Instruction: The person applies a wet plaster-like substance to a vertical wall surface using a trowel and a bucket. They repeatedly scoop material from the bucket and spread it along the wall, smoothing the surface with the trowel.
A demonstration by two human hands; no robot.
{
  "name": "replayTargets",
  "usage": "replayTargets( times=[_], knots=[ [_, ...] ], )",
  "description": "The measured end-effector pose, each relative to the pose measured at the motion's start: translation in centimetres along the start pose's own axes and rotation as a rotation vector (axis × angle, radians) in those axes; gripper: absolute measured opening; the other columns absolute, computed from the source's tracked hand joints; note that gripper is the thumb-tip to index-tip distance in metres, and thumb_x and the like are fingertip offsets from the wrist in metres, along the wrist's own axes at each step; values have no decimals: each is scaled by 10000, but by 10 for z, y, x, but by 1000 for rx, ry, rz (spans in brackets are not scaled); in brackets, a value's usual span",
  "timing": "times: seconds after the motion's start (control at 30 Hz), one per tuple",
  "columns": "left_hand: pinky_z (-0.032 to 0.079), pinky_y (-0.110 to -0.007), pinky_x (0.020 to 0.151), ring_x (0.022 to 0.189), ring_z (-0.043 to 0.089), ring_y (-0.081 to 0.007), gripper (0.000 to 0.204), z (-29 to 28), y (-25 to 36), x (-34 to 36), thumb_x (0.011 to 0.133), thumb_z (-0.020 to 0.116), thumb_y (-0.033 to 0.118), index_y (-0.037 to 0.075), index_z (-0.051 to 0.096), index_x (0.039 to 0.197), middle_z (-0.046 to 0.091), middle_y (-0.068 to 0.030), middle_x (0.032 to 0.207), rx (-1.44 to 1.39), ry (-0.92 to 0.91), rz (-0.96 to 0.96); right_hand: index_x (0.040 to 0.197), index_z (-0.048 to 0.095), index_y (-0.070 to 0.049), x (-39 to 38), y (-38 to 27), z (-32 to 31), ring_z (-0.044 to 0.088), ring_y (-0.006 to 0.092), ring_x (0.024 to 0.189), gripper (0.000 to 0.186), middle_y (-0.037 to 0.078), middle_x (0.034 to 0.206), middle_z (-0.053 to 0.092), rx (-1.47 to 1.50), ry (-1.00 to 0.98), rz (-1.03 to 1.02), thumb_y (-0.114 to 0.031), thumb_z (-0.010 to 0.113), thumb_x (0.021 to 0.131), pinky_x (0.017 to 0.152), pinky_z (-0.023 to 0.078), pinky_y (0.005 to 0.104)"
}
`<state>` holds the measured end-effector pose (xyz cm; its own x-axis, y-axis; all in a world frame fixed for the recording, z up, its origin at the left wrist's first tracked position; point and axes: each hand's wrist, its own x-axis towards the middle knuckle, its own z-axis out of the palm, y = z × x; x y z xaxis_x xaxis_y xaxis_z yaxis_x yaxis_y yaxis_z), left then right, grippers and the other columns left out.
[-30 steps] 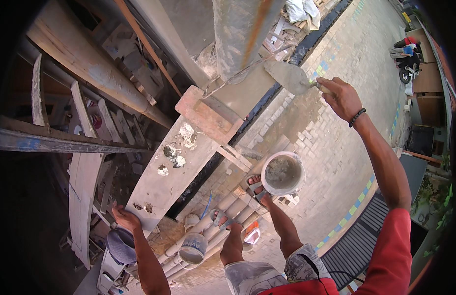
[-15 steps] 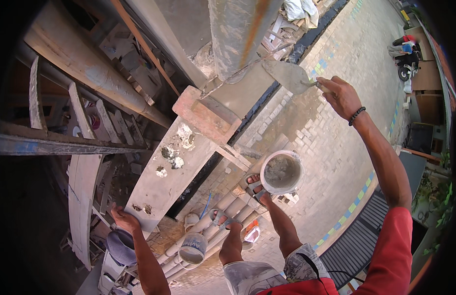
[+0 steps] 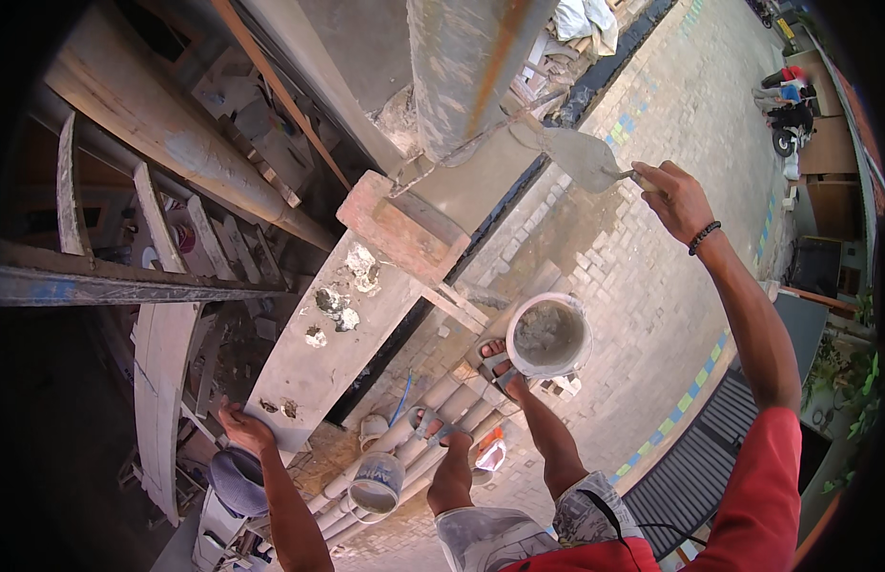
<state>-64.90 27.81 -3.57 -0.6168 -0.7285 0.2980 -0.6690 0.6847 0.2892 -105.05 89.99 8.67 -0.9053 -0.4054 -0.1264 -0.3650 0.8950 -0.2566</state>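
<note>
My right hand (image 3: 673,198) is closed round the handle of a pointing trowel (image 3: 582,162). The grey blade points left, its tip by the wet-looking mortar surface (image 3: 485,170) below the round column (image 3: 462,67). My left hand (image 3: 245,429) lies at the lower left edge of a pale ledge (image 3: 323,348), its fingers apart and nothing seen in them. White and dark mortar clumps (image 3: 339,310) dot that ledge. Across its far end lies a reddish, mortar-smeared block (image 3: 402,229). A bucket of grey mortar (image 3: 549,336) stands at my right foot.
Beneath my feet run several pipes or poles (image 3: 442,405). Another bucket (image 3: 376,481) hangs or stands near them. A ladder-like frame (image 3: 156,286) fills the left side, with a dark cap-like thing (image 3: 237,481) below my left hand. Paving (image 3: 643,286) and a motorcycle (image 3: 791,129) lie to the right.
My right hand has drawn the trowel a little to the right and slightly nearer, away from the column. My left hand keeps its place on the ledge edge.
</note>
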Motion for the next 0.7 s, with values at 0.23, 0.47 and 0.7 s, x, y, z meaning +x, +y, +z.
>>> replayTargets(
  times=[0.23,0.47,0.7],
  knots=[
    [450,-344,665,702,548,-241,302,2,-3,0,829,405,-16,9,583,1071,553,-102,760,-11,29,13,1110,602,-99,-11,-9,-7,567,299,701,395,127,767,544,88,60,87,-42,608,720,653,453,377],
    [450,-344,669,703,549,-238,301,4,-7,0,820,405,-21,8,585,1059,553,-102,757,-7,52,50,1116,598,-99,-12,-47,6,573,312,716,391,141,784,555,145,67,125,-53,616,728,668,460,382],
    [448,-346,666,694,544,-236,302,2,0,1,828,397,-21,0,583,1065,554,-103,748,-18,26,7,1137,581,-105,-9,-72,16,586,340,778,395,160,822,568,109,87,171,-74,598,744,701,469,411]
  ],
)
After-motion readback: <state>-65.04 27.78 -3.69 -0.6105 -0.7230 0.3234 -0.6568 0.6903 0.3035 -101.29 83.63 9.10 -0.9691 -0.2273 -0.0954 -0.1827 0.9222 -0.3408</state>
